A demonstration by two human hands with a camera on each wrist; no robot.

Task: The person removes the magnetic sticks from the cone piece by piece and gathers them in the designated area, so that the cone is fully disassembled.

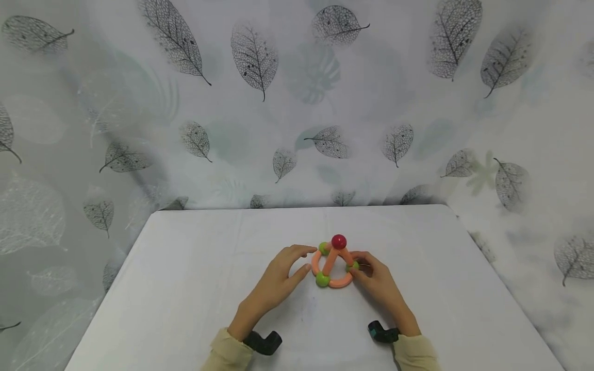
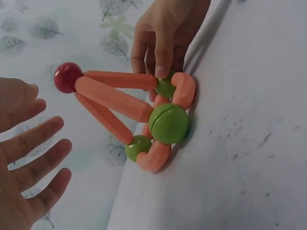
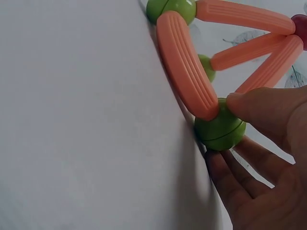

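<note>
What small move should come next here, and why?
Probably the right hand should ease off the green ball it pinches: the three straight orange rods already meet at the red ball, and the left hand holds nothing.

White tabletop (image 1: 162, 288) is stretching back, pale backdrop (image 1: 371, 103) is rising behind it — grey printed leaves (image 1: 254, 59) are dotting the surface
</note>
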